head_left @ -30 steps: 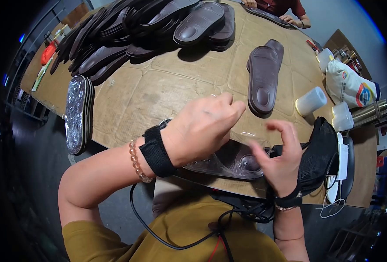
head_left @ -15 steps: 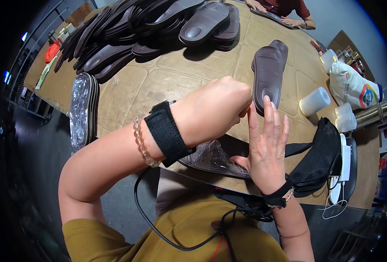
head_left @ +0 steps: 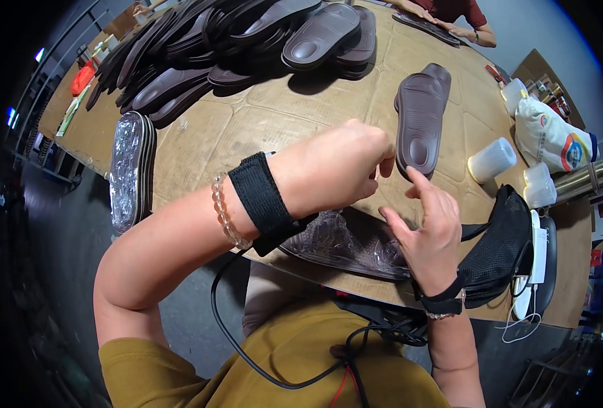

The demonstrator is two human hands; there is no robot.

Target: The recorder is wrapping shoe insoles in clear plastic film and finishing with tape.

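Note:
A dark shoe sole wrapped in crinkled clear film (head_left: 335,245) lies on the cardboard-covered table (head_left: 260,129) at its near edge, right in front of me. My left hand (head_left: 335,170) is raised above it, fingers pinched together, apparently on an edge of the clear film. My right hand (head_left: 427,238) rests on the right end of the wrapped sole with its fingers spread and the forefinger pointing up. A black strap sits on each of my wrists, and a bead bracelet on the left.
A bare brown sole pair (head_left: 420,122) lies just beyond my hands. A big pile of dark soles (head_left: 247,41) fills the far left; a stack of film-wrapped soles (head_left: 130,170) stands at the left edge. Plastic cups (head_left: 492,160), a white bag (head_left: 549,139), a black mesh pouch (head_left: 502,251) sit right. Another person's hands (head_left: 451,24) work opposite.
My left hand has lifted and swung right across the wrapped sole, closing its fingers. My right hand has shifted from pinching the film to resting spread on the sole's right end.

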